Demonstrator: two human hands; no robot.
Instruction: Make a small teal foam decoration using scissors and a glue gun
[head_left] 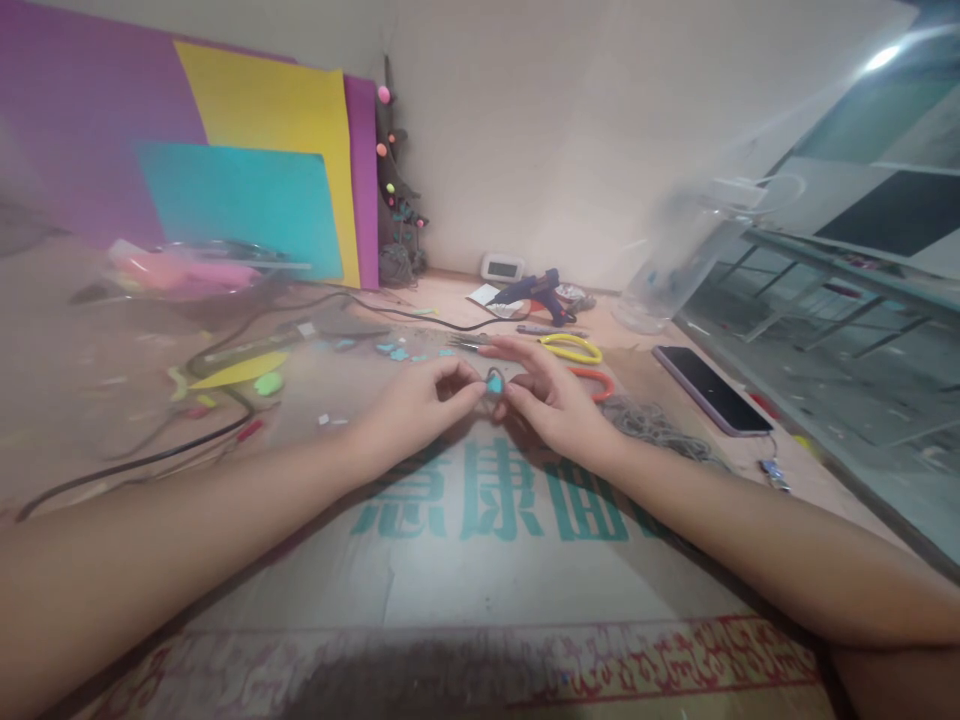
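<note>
Between both hands, over the printed cardboard [450, 580], is a small turquoise piece [494, 384] with a dark loop around its top. My left hand [424, 405] pinches it from the left with thumb and fingertips. From the other side, my right hand [559, 400] closes thumb and forefinger on it, the remaining fingers curved above. The piece is too small and blurred to name its kind. Just beyond my right hand lie yellow-handled scissors [571, 348] and an orange handle [594, 383], partly hidden by the hand. Turquoise scraps [397, 352] are scattered beyond my left hand.
Grey string [660, 428] lies in a tangle beside a phone [711, 388]. Further back are a glue gun [536, 292], a small white clock-like device [502, 267], a clear jug [686, 250] and coloured sheets [247, 205]. A black cable [150, 455] crosses the left side.
</note>
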